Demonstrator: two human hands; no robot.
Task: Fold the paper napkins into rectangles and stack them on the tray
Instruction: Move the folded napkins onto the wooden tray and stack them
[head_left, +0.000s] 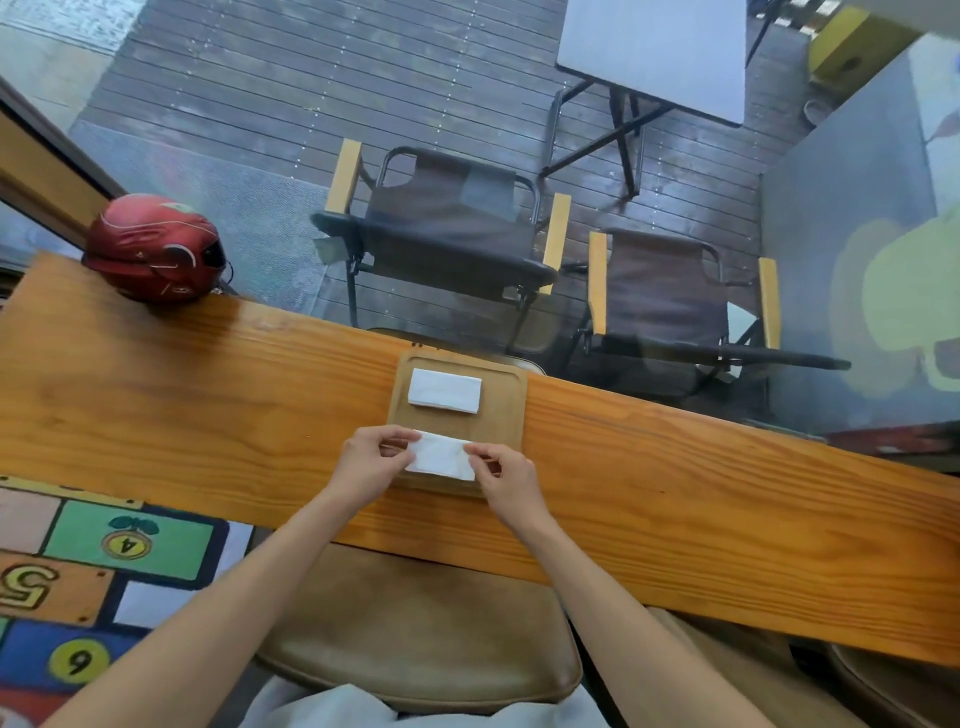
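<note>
A square wooden tray (506, 415) lies on the wooden counter in front of me. On its far half rests a stack of folded white napkins (444, 390), lying flat. Over the tray's near half I hold another white napkin (439, 456), folded into a rectangle. My left hand (371, 460) pinches its left end and my right hand (501, 475) pinches its right end. Whether this napkin touches the tray I cannot tell.
A red helmet (156, 249) sits on the far left of the counter (727, 509). Behind the counter is a glass pane, with two folding chairs and a table outside. A cushioned stool (421, 634) stands below me.
</note>
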